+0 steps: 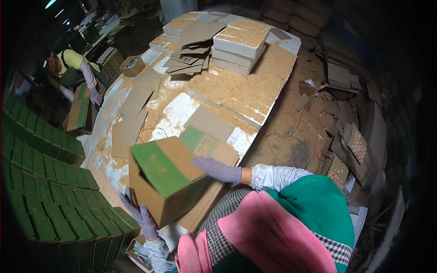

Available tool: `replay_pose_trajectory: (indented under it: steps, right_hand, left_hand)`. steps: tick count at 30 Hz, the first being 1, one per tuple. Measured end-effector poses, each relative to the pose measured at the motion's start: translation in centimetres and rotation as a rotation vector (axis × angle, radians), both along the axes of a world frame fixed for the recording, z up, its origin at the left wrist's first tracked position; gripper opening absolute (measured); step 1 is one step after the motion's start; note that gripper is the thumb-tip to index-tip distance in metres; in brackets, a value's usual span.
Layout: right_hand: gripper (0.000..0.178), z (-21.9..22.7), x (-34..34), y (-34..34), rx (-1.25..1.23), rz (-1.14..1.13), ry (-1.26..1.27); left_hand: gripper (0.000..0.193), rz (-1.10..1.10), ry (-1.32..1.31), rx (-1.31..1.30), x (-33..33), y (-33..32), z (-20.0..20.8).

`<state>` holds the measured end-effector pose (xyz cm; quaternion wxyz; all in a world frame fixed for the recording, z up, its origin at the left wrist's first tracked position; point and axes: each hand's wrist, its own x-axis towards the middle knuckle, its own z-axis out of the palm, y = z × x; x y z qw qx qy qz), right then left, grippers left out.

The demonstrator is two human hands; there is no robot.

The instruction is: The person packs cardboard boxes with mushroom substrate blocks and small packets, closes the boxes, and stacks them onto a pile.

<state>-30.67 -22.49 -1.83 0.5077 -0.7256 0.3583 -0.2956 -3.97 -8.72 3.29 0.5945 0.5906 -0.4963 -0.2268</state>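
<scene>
A brown cardboard box [179, 169] with a broad green band is tilted at the near end of the table, a gap showing along one edge of its top. My left hand [142, 217], in a pale purple glove, presses against its near left side, the thumb and fingers apart. On the right side of the box lies my right hand [220, 169], gloved alike, its fingers stretched along the carton. Both hands grip the box between them. Beneath and beside it lie flat cardboard sheets [210, 123], one with a green patch. The undersides of the box are hidden.
White foam trays [241, 38] filled with brown grains stand on the table, beside stacked cardboard sheets [189, 61]. Rows of green boxes [57, 207] line the left. A co-worker [75, 68] bends over another box [81, 109]. Egg trays [357, 144] and scrap cardboard lie right.
</scene>
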Motion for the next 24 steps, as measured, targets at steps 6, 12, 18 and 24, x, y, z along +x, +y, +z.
replay_pose_trajectory:
  steps: [6, 12, 18, 24]
  right_hand:
    - [0.045, 11.6, 5.7, 0.0, -0.245, 0.568, 0.354]
    - [0.040, 6.7, 7.5, 1.3, -0.082, 0.961, 0.054]
    - [0.080, -8.8, -24.1, -18.2, -0.045, -1.310, 0.101]
    - [0.053, -13.6, -27.7, -15.9, 0.384, -0.568, 0.718]
  left_hand:
    - [0.052, 0.232, 1.131, 0.221, 0.6, 1.0, -9.3]
    - [0.066, 0.355, -0.074, 0.457, -1.5, -1.5, -4.1]
    - [0.067, 0.512, -0.260, 0.423, -4.4, -2.6, -2.2]
    - [0.068, 0.378, -0.379, 0.533, -5.3, -8.1, -2.8]
